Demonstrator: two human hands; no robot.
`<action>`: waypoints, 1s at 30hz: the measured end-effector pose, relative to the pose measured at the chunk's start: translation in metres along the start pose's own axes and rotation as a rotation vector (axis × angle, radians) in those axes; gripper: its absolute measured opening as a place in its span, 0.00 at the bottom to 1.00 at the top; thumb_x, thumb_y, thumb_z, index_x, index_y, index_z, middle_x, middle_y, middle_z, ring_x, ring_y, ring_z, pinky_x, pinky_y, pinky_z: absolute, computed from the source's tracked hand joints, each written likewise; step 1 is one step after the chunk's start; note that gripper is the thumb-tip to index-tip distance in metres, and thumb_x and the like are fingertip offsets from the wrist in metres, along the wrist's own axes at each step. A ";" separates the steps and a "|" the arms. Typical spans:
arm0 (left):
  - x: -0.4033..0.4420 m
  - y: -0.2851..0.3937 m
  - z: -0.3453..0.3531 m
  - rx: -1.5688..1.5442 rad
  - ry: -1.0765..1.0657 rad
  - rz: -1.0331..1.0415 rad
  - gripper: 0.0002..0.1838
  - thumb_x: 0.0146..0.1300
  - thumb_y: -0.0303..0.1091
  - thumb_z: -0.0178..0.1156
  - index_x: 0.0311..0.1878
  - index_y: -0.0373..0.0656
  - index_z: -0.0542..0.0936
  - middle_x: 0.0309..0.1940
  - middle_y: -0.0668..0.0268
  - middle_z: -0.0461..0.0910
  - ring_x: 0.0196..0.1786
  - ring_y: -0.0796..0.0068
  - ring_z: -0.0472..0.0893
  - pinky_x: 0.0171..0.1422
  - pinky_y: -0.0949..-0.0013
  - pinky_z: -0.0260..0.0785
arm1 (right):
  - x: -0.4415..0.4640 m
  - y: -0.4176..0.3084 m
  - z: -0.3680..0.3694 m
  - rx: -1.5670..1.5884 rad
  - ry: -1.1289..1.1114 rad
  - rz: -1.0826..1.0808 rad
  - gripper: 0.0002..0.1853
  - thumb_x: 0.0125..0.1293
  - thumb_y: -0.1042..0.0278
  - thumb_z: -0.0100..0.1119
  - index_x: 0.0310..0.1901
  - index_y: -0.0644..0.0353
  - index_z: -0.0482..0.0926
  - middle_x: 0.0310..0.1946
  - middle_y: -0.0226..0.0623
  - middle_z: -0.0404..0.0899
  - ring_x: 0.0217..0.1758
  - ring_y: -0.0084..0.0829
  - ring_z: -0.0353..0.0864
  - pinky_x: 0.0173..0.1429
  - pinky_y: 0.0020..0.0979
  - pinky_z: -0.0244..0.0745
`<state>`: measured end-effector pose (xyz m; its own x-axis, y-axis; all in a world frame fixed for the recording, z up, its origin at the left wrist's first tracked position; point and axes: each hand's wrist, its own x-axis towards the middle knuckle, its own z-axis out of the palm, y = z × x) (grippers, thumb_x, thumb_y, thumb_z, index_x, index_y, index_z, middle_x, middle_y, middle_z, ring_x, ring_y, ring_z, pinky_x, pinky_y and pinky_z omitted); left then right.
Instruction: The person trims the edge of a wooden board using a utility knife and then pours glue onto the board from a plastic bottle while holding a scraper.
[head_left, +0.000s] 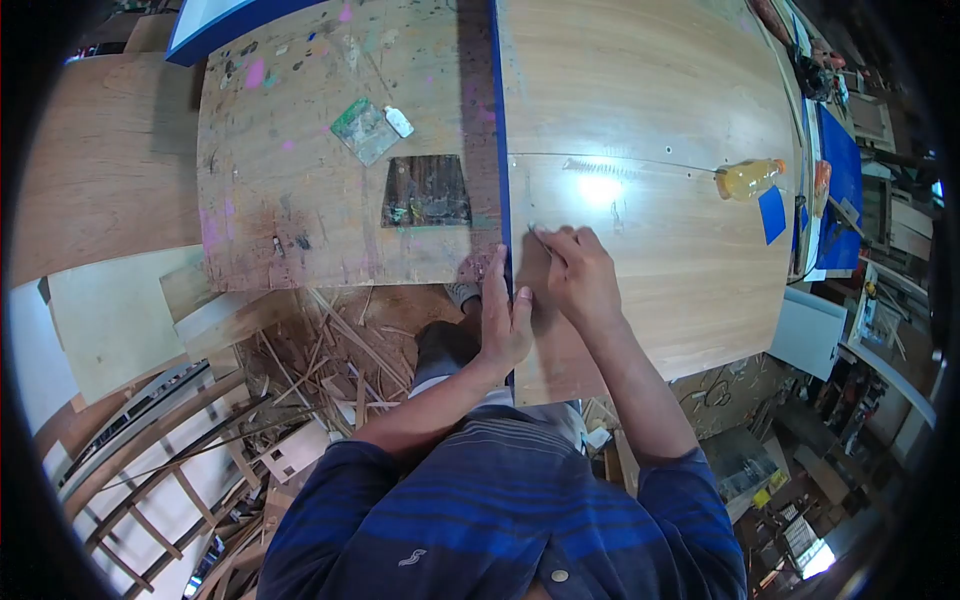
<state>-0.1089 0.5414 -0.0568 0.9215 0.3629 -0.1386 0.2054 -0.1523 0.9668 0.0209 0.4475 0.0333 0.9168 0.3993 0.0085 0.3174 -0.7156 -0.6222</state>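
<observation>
My left hand (505, 318) rests against the blue edge (503, 150) of a large wood-grain panel (650, 270), its fingers stretched out along the edge and the thumb apart. Over the panel, close to that edge, my right hand (582, 275) is closed in a pinch. A small thin thing pokes out at its fingertips, too small to name. Left of the panel edge, on a paint-stained board (300, 190), lie a dark trapezoid plate (428, 192), a green-smeared square sheet (365, 130) and a small white bottle (399, 122).
A bottle of yellow liquid (750, 180) lies on the panel's right side, near a blue piece (771, 217). A clear strip like a ruler (594, 167) is farther up. Wood offcuts (340, 350) litter the floor at left. Tools and dark boxes (735, 465) stand lower right.
</observation>
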 end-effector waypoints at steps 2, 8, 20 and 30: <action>0.002 -0.002 0.002 -0.007 0.023 0.019 0.37 0.81 0.32 0.53 0.87 0.26 0.55 0.85 0.36 0.59 0.86 0.37 0.62 0.91 0.46 0.52 | 0.008 0.007 0.000 0.016 -0.053 0.000 0.15 0.73 0.77 0.60 0.54 0.52 0.92 0.42 0.49 0.86 0.44 0.54 0.89 0.49 0.50 0.87; -0.005 -0.002 0.002 -0.007 0.013 0.018 0.37 0.82 0.33 0.53 0.87 0.26 0.55 0.84 0.35 0.60 0.86 0.36 0.63 0.91 0.46 0.53 | 0.016 -0.003 -0.002 0.023 -0.033 0.011 0.14 0.74 0.78 0.61 0.54 0.55 0.93 0.37 0.51 0.87 0.43 0.53 0.88 0.50 0.48 0.85; 0.005 0.001 0.000 0.055 0.034 0.097 0.36 0.83 0.33 0.52 0.86 0.26 0.56 0.83 0.35 0.61 0.85 0.35 0.64 0.90 0.45 0.54 | 0.059 -0.007 -0.004 -0.044 -0.109 0.100 0.14 0.72 0.72 0.61 0.51 0.56 0.95 0.38 0.60 0.89 0.44 0.60 0.90 0.53 0.52 0.86; -0.001 0.006 -0.002 0.086 0.016 0.037 0.34 0.86 0.33 0.49 0.86 0.25 0.56 0.81 0.38 0.66 0.82 0.44 0.69 0.87 0.50 0.59 | 0.068 -0.013 -0.004 -0.050 -0.151 0.169 0.13 0.71 0.59 0.68 0.48 0.54 0.96 0.40 0.58 0.90 0.50 0.58 0.90 0.60 0.52 0.86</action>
<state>-0.1087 0.5418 -0.0507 0.9239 0.3696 -0.0987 0.1991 -0.2443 0.9490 0.0804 0.4814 0.0454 0.9124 0.3497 -0.2125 0.1773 -0.8059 -0.5649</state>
